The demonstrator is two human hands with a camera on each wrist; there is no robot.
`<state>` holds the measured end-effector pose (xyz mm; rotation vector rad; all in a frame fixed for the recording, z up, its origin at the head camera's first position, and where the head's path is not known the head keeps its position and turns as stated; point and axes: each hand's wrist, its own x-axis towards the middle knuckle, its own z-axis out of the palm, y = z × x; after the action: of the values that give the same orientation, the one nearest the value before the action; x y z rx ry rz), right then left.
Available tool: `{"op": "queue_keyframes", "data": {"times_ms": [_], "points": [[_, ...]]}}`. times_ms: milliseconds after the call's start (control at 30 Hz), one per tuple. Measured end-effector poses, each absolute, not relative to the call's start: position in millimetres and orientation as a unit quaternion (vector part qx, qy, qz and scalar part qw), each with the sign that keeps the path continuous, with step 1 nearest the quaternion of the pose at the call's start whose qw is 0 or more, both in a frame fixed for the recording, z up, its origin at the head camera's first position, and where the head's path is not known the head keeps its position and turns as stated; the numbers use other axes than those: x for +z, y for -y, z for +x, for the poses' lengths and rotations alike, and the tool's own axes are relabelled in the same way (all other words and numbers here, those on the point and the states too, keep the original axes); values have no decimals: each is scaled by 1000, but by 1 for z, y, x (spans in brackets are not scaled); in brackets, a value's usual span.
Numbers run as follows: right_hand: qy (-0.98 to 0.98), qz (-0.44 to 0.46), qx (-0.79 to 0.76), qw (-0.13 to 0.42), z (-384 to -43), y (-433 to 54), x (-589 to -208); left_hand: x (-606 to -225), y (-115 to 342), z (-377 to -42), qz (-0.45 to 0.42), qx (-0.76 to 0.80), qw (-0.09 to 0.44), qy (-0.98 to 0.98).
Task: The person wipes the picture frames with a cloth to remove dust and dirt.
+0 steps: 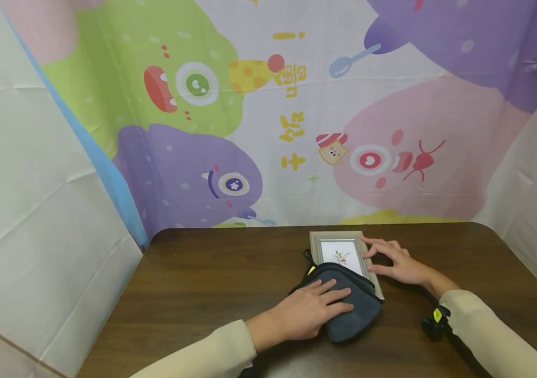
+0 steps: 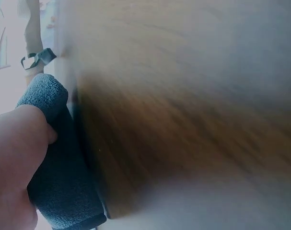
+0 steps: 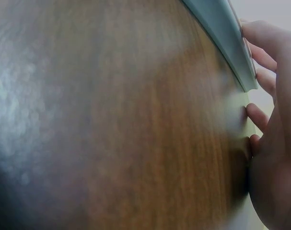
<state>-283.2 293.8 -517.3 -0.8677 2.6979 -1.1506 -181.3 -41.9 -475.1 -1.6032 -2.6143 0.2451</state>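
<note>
A small picture frame (image 1: 313, 240) with a pale wooden border and a floral print lies on the table, seen in the head view. Over its lower part lies a dark grey folded cloth (image 1: 360, 317) with black edging. My left hand (image 1: 303, 311) rests on this cloth, fingers spread and fairly straight. In the left wrist view the cloth (image 2: 68, 187) looks fuzzy, and the thumb lies along it. My right hand (image 1: 402, 266) touches the frame's right edge with its fingertips and thumb. The right wrist view shows the frame's side (image 3: 222, 40) against those fingers. The frame's lower end is hidden under the cloth.
The brown wooden table (image 1: 211, 278) has rounded far corners. Behind it hangs a curtain (image 1: 292, 199) printed with cartoon monsters. White panels (image 1: 51, 210) stand at both sides. A black wrist device (image 1: 435, 321) with a yellow mark sits by the right sleeve.
</note>
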Motion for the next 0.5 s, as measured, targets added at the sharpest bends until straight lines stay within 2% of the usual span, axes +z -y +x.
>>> {"op": "queue_keyframes", "data": {"times_ms": [500], "points": [[-887,-272,-370,42,-283,-293,-518,-479,53,-181,-530,104,45,841]]}}
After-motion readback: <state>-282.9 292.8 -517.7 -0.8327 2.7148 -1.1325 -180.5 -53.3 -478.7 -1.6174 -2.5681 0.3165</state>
